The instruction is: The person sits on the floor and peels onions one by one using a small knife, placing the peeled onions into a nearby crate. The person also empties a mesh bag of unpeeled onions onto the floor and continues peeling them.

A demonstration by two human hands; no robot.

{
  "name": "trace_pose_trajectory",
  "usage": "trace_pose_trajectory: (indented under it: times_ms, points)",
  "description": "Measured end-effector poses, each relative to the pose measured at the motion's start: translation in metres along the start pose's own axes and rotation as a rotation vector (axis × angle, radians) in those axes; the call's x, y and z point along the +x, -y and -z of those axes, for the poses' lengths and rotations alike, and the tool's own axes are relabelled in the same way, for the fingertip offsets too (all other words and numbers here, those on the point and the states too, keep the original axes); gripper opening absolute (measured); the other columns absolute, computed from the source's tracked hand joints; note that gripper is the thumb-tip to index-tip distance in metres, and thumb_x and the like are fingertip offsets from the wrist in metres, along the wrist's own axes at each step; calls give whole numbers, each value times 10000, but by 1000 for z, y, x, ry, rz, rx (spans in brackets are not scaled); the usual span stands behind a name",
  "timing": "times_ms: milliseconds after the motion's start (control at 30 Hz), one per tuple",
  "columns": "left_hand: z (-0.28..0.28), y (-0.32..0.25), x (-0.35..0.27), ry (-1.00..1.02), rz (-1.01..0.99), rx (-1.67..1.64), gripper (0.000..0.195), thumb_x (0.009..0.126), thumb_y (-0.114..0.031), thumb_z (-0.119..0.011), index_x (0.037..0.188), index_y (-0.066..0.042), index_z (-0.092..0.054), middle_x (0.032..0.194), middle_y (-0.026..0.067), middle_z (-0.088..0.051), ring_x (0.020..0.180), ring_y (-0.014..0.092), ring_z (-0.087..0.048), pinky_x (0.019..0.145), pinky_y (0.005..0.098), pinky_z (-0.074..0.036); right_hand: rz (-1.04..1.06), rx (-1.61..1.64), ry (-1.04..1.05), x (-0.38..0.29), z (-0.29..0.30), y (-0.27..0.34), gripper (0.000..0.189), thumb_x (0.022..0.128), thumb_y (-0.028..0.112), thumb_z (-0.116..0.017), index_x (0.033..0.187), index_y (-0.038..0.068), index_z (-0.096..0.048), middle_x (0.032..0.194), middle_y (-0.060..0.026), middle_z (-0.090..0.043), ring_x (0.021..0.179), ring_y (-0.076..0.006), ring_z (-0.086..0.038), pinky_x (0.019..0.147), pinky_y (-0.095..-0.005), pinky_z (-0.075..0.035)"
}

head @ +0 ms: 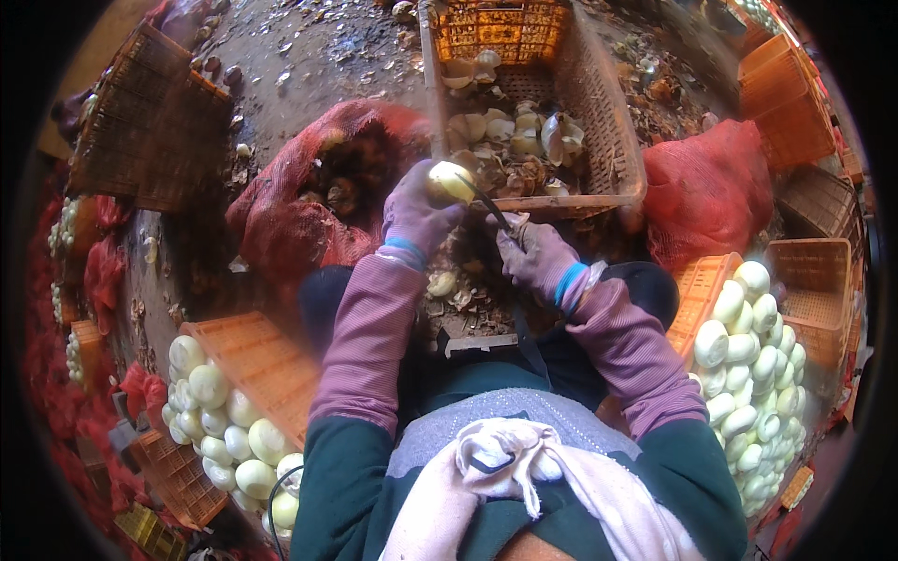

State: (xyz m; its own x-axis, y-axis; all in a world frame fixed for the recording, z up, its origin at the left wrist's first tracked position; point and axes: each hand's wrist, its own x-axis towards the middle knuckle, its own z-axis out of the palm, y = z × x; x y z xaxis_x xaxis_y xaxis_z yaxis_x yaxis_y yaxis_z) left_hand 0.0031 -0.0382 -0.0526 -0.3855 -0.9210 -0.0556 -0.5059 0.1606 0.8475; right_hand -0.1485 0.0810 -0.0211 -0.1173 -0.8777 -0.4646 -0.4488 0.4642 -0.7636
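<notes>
My left hand, in a dirty purple glove, grips a pale peeled onion above the near left corner of an orange plastic crate. In my right hand, gloved alike, is a knife with a dark, curved blade. The blade's tip reaches the onion's right side. Onion peels and pale scraps lie inside the crate. Left of my left hand, an open red mesh sack holds brown onions, partly in shadow.
Heaped peeled onions fill crates at my left and right. A full red mesh sack stands right of the scrap crate. A dark crate sits far left. Peel litters the floor and the ground between my knees.
</notes>
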Motion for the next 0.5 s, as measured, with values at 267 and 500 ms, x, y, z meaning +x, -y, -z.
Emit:
trace_pose_trajectory:
  times_ms: [267,500]
  points:
    - [-1,-23,-4,-19,-37,126,586,612,-223,-838,1130,-111,-587,1014,136,-649,952,290,-632,845,366,-496,-98,-651,-64,-2,-11,19,321,963,164,-394,1214,-30,-443,1010,-219,-651,943,-380,-638,800,-426,-518]
    - [-6,-21,-8,-43,-137,372,580,650,-176,-748,1171,-109,-503,1059,176,-604,1025,367,-568,855,444,-471,-112,-583,-103,14,1,6,278,931,164,-424,1093,-20,-557,961,-235,-648,926,-383,-631,802,-449,-508]
